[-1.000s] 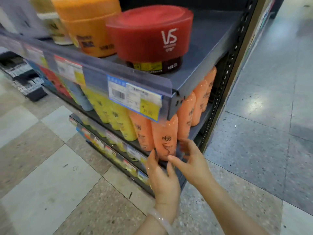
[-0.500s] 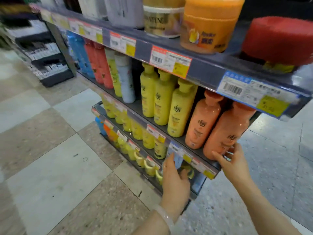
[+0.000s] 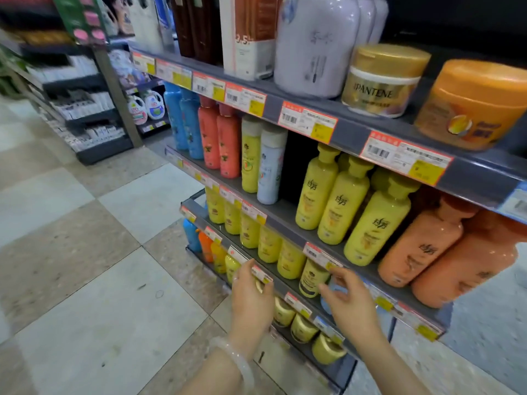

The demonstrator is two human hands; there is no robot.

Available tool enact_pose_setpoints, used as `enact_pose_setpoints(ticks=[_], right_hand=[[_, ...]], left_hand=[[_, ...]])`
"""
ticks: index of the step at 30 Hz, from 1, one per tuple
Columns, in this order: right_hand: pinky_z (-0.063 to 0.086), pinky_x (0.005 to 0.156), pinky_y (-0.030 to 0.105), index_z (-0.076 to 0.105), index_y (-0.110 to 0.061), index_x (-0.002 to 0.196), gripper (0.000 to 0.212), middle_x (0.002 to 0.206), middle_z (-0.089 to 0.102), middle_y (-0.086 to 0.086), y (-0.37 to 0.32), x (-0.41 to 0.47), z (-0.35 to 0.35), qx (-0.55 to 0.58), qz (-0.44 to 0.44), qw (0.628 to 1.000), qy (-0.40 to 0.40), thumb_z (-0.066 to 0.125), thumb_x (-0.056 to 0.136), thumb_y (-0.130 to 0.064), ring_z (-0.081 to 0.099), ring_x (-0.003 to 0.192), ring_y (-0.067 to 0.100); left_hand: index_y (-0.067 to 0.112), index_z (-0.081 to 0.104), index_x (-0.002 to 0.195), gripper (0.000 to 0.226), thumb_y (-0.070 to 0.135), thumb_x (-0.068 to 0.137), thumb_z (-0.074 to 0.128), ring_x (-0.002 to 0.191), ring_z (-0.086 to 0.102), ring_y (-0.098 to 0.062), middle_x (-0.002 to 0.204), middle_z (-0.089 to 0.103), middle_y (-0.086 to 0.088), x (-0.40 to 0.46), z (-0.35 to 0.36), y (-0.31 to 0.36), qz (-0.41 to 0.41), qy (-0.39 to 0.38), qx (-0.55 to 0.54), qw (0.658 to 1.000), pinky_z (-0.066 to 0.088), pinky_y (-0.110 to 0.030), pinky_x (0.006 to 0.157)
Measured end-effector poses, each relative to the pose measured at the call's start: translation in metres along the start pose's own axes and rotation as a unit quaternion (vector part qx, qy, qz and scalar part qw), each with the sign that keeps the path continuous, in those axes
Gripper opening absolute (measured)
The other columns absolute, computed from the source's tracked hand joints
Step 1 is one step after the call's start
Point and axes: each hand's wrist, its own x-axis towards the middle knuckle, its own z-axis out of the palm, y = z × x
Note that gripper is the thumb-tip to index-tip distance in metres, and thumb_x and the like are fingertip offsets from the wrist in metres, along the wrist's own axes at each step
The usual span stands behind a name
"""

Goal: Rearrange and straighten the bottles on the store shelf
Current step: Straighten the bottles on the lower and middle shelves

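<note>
- Both hands reach the lower shelf (image 3: 288,286) at bottom centre: left hand (image 3: 251,292) fingers touching a price tag (image 3: 261,274), right hand (image 3: 352,297) fingers spread, holding nothing.
- Yellow bottles (image 3: 339,206) and orange bottles (image 3: 422,246), centre right, lean unevenly; straightening appears largely unfinished.

Yellow bottles (image 3: 336,201), orange bottles (image 3: 422,246), grey shelf (image 3: 288,220), checkered floor (image 3: 85,238).

Left of and below the hands spreads a floor of pale and speckled tiles (image 3: 94,252), while far up and to their left stands another dark rack (image 3: 85,115) of small white goods, with two detergent jugs (image 3: 147,108) beside it.
</note>
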Motion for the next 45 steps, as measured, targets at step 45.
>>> enact_pose_setpoints(ticks=[45], right_hand=[[0.044,0.098,0.040,0.041,-0.006,0.132,0.065,0.131,0.049,0.013,-0.110,0.174,0.187,0.030,0.161,0.911,0.379,0.072,0.076,-0.017,0.048,0.122,0.028]], left_hand=[[0.012,0.045,0.119,0.054,0.009,0.072,0.073,0.102,0.058,-0.022,0.112,0.059,-0.008,0.322,-0.019,0.030,0.192,-0.259,-0.013,0.946,0.049,-0.039,0.091]])
